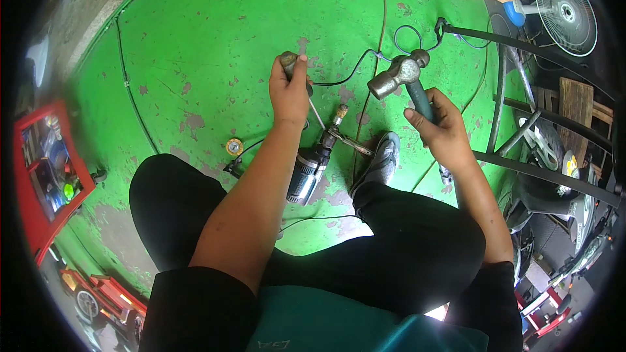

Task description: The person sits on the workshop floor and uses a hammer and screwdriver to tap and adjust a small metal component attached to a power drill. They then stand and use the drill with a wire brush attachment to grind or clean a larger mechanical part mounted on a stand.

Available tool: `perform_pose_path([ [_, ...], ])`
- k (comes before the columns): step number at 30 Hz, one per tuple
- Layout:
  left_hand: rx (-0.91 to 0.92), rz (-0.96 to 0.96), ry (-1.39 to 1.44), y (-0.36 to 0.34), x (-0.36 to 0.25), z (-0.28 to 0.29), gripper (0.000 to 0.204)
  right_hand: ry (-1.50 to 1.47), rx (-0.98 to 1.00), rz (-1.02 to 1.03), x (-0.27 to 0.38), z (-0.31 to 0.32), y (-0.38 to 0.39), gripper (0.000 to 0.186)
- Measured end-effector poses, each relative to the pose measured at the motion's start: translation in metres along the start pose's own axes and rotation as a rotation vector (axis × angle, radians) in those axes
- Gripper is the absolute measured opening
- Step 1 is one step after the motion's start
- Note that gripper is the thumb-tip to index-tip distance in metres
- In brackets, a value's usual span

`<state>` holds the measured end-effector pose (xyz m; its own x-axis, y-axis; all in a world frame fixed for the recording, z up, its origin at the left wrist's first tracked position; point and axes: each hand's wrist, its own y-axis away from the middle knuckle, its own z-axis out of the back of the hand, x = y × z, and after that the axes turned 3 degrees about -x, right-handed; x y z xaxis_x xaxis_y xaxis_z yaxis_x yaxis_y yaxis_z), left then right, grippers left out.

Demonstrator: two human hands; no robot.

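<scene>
My left hand is closed around the handle of a screwdriver. Its thin shaft slants down to the head of a power tool, which lies on the floor between my legs. Whether the tip touches the tool cannot be made out. The power tool has a silver and black barrel body, with a brownish piece at its far end. A flat metal piece, wrench-like, juts from its head to the right. In my right hand is a ball-peen hammer, gripped by its dark green handle and raised to the right of the screwdriver.
Cables run across the green floor. A small yellow-rimmed round object sits left of the power tool. On the left stands a red tool cabinet. A black metal frame and a fan are at right.
</scene>
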<state>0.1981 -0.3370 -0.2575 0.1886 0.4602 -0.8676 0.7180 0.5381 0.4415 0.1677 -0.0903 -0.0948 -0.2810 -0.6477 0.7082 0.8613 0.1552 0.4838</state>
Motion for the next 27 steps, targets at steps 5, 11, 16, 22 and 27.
perform_pose_path([
  [5, -0.038, -0.044, -0.038, -0.017, 0.000, 0.007, 0.024, -0.071, 0.019, -0.050, 0.008, -0.004, -0.002, 0.022],
  [11, -0.030, -0.066, 0.011, -0.021, 0.002, -0.004, 0.026, -0.099, 0.028, -0.032, 0.003, -0.008, -0.007, 0.018],
  [16, -0.008, -0.029, -0.029, -0.010, 0.002, -0.010, 0.024, -0.034, 0.031, -0.027, 0.007, -0.012, -0.005, 0.018],
  [22, 0.016, -0.009, 0.146, -0.008, 0.012, -0.013, 0.020, -0.036, 0.042, -0.021, 0.001, -0.012, -0.008, 0.018],
  [27, 0.017, 0.021, 0.184, -0.009, 0.018, -0.004, 0.016, -0.053, 0.018, -0.037, 0.002, -0.014, -0.009, 0.016],
])
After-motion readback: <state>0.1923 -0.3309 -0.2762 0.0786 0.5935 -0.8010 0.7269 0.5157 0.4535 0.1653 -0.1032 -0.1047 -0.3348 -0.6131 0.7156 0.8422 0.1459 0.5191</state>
